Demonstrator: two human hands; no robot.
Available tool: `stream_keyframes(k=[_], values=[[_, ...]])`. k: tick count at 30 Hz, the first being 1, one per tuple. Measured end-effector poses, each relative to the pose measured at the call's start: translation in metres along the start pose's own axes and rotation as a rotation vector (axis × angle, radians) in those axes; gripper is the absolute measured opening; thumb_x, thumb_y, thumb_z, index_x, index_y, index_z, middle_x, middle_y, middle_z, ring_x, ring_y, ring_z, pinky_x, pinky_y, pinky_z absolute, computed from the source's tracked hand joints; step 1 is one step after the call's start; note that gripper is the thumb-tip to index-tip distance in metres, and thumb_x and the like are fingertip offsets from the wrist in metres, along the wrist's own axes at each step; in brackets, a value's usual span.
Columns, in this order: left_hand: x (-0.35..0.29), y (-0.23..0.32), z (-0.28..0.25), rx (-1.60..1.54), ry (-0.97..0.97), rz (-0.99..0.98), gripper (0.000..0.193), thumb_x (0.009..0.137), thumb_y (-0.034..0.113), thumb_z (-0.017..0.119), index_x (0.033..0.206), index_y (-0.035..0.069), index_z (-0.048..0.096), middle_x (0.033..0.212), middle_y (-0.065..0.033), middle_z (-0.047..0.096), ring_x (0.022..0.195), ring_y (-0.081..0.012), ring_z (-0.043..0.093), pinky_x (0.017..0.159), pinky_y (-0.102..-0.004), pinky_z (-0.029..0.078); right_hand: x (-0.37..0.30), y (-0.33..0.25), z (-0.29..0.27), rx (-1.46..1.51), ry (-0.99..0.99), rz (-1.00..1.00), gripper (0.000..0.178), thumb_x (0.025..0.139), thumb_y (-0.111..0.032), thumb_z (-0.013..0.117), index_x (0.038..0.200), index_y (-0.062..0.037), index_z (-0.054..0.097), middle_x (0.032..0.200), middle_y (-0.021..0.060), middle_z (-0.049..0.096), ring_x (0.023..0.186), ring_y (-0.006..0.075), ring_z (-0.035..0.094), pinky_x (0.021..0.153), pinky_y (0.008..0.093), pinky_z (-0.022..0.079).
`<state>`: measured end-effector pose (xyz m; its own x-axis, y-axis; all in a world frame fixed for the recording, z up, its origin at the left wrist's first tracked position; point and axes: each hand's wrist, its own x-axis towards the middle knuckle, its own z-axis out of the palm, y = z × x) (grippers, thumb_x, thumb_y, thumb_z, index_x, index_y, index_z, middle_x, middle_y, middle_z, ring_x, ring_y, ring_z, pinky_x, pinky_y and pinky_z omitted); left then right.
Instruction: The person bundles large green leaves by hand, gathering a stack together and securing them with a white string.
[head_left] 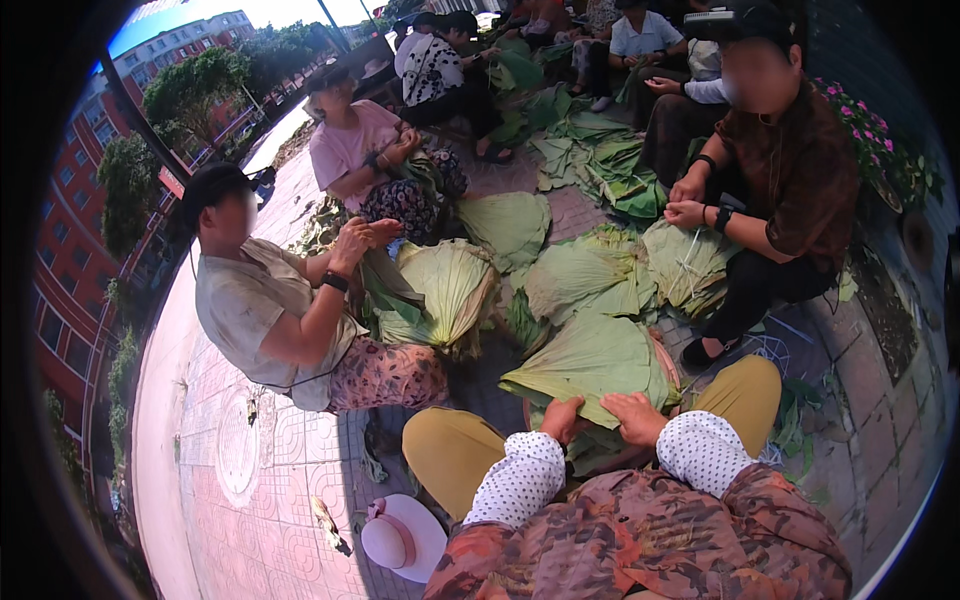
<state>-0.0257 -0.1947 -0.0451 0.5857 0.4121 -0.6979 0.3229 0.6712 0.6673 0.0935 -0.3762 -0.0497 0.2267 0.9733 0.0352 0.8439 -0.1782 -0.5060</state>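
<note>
A large, pale green lotus leaf [598, 362] spreads out between my knees, its veins fanning toward its outer edge. My left hand [563, 420] pinches the near edge of this leaf, fingers closed. Just to the right, my right hand [637, 418] is closed on the same edge, thumb on top and the other fingers mostly hidden beneath. More leaf layers show under my hands, above my lap. Beyond the leaf lies a folded stack of similar leaves [585, 272].
A tied leaf bundle [690, 262] lies by a co-worker in dark brown [790, 170] at right. At left, another co-worker [285, 300] sits beside a leaf bundle [447, 290]. A pink hat [425, 535] rests on paving by my left knee. White string [775, 350] lies at right.
</note>
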Motion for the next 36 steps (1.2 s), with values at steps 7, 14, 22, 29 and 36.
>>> stream_keyframes(k=[7, 14, 22, 29, 36], values=[[0.001, -0.002, -0.005, -0.012, -0.070, 0.001, 0.031, 0.095, 0.016, 0.060, 0.123, 0.004, 0.055, 0.114, -0.0139, 0.065, 0.102, -0.0299, 0.066, 0.077, -0.0468, 0.060, -0.001, 0.002, 0.002, 0.031, -0.012, 0.007, 0.070, 0.075, 0.001, 0.054, 0.143, -0.0085, 0.050, 0.145, 0.0169, 0.052, 0.137, 0.0295, 0.046, 0.111, 0.0457, 0.031], [0.003, 0.000, -0.005, -0.004, -0.072, -0.005, 0.031, 0.095, 0.017, 0.058, 0.123, 0.005, 0.055, 0.113, -0.0135, 0.065, 0.100, -0.0287, 0.066, 0.077, -0.0457, 0.061, 0.002, 0.005, 0.001, 0.032, -0.053, 0.035, 0.065, 0.079, -0.004, 0.055, 0.144, -0.0103, 0.050, 0.148, 0.0158, 0.050, 0.139, 0.0286, 0.044, 0.114, 0.0458, 0.028], [0.006, 0.009, -0.004, -0.011, -0.086, 0.003, 0.030, 0.095, 0.017, 0.060, 0.121, 0.002, 0.056, 0.111, -0.0143, 0.065, 0.099, -0.0287, 0.067, 0.076, -0.0450, 0.061, 0.007, 0.009, -0.003, 0.044, -0.023, 0.028, 0.065, 0.079, -0.003, 0.054, 0.144, -0.0107, 0.051, 0.147, 0.0162, 0.051, 0.138, 0.0295, 0.046, 0.114, 0.0455, 0.028], [0.008, 0.003, -0.004, -0.031, -0.069, -0.017, 0.029, 0.095, 0.016, 0.060, 0.119, 0.001, 0.057, 0.109, -0.0147, 0.066, 0.098, -0.0290, 0.067, 0.076, -0.0453, 0.061, 0.005, 0.008, -0.003, 0.044, -0.019, 0.019, 0.069, 0.074, 0.001, 0.053, 0.142, -0.0091, 0.052, 0.143, 0.0183, 0.053, 0.135, 0.0318, 0.047, 0.112, 0.0462, 0.031], [0.007, -0.001, -0.004, -0.023, -0.082, -0.036, 0.030, 0.095, 0.016, 0.060, 0.121, 0.001, 0.055, 0.109, -0.0148, 0.065, 0.097, -0.0291, 0.067, 0.076, -0.0450, 0.061, -0.003, 0.008, -0.001, 0.043, -0.007, 0.020, 0.068, 0.075, 0.001, 0.053, 0.142, -0.0093, 0.052, 0.143, 0.0184, 0.054, 0.135, 0.0324, 0.047, 0.112, 0.0457, 0.031]])
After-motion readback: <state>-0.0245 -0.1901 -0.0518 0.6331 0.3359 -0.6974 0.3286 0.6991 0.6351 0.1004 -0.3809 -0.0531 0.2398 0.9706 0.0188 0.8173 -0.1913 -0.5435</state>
